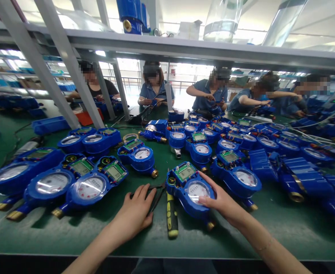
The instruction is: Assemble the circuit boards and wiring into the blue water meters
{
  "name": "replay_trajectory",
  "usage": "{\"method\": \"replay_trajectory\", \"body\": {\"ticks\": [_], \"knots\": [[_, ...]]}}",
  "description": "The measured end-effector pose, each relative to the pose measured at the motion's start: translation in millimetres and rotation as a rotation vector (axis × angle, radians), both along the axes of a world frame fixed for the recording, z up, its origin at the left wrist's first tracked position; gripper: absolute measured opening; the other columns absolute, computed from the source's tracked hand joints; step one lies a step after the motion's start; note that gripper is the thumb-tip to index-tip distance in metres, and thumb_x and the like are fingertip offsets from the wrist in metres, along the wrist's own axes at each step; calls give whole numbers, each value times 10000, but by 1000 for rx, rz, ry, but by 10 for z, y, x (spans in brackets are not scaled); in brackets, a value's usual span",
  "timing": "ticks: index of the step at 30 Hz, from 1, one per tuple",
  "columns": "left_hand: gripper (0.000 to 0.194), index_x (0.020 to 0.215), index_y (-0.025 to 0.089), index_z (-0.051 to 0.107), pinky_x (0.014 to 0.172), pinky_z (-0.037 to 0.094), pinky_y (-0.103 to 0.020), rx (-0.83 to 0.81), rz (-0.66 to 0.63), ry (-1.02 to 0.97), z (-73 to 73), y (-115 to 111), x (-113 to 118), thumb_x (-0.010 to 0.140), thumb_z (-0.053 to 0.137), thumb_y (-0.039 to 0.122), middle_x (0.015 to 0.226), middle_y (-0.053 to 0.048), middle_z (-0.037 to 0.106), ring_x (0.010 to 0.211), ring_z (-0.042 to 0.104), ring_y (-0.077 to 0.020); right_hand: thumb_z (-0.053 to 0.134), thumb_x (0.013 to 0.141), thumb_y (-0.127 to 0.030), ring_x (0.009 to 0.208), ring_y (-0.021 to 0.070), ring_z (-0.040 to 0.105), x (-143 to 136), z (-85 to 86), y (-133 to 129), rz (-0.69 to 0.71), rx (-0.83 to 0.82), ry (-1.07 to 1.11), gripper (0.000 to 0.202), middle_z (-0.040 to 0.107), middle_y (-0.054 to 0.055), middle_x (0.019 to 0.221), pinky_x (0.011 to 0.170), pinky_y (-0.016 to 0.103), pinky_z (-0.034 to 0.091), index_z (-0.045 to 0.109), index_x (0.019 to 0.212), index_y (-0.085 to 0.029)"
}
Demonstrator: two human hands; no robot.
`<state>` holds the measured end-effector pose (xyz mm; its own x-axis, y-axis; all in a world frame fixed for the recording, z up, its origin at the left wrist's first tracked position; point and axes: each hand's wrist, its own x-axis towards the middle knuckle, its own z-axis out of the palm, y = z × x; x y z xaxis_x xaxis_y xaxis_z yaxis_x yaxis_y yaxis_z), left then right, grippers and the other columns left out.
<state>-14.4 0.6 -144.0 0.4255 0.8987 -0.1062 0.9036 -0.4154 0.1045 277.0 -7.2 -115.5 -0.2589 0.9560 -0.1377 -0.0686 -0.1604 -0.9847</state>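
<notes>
Forearms (107, 234) angle inward, right hand (221, 196) clamped on a blue meter (188, 194), left hand (137, 205) palm-down over pliers (161, 189), grip unclear.

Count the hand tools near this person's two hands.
2: dark pliers at the left hand, and a yellow-and-black tool beside the meter that the right hand grips. Others may be hidden.

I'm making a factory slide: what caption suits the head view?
Right hand on a blue meter, left hand at dark-handled pliers, with more meters across the green bench.
</notes>
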Motion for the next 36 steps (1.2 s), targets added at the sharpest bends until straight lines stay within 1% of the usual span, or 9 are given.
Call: {"method": "replay_trajectory", "body": {"ticks": [6,9,12,17,21,24,27,32,36], "knots": [[713,1456,114,394,884,446,-604,29,59,-40,-93,105,-38,747,437,59,1369,-244,478,1250,420,-429,855,672,-399,1274,356,515,582,-60,-53,164,29,-85,917,554,122,1385,1116,562,308,414,1464,-260],[679,1432,102,418,893,475,-511,20,92,-116,-145,179,-119,755,458,57,1221,-200,530,1142,492,-360,848,672,-414,1271,368,517,668,-66,-74,221,7,-88,941,547,129,1394,1092,577,332,388,1479,-262],[558,1361,173,492,932,480,-404,-9,99,-206,-89,162,-219,809,455,98,1149,-119,542,1060,554,-262,832,696,-407,1283,365,509,672,-45,-88,247,-3,-96,917,548,125,1396,1083,571,350,380,1483,-270],[418,1326,275,445,842,536,-358,-26,271,-574,147,-176,-85,924,465,387,1151,-61,531,942,626,-221,758,788,-421,1280,365,513,680,119,-139,270,51,-250,812,502,101,1441,1083,580,359,366,1489,-300],[432,1328,307,428,816,552,-339,-137,312,-798,76,-508,284,920,488,436,1217,-72,514,1015,634,-240,739,818,-400,1347,379,424,627,312,-218,219,178,-517,797,377,72,1532,1135,583,291,339,1503,-326],[462,1355,300,400,815,557,-360,-235,310,-800,-127,-641,483,917,487,418,1241,-95,487,970,653,-235,779,785,-409,1388,382,359,497,393,-271,207,288,-685,894,339,50,1553,1162,581,246,277,1523,-356],[477,1369,303,387,826,560,-387,-242,319,-754,-262,-652,511,913,487,406,1240,-97,479,922,663,-231,839,713,-436,1399,392,335,359,398,-295,197,420,-802,1008,311,35,1567,1165,550,277,249,1529,-371],[405,1347,306,412,859,545,-408,-68,333,-628,-265,-458,250,949,426,385,1214,-83,470,898,640,-224,853,671,-480,1327,403,440,259,368,-278,170,530,-889,1066,417,66,1504,1100,526,395,241,1534,-353],[442,1367,278,401,860,522,-428,18,248,-484,-275,-262,-23,948,434,416,1225,-89,438,971,600,-257,835,684,-401,1296,397,474,237,380,-254,156,548,-882,1008,467,54,1466,1075,513,419,280,1524,-355]]}}
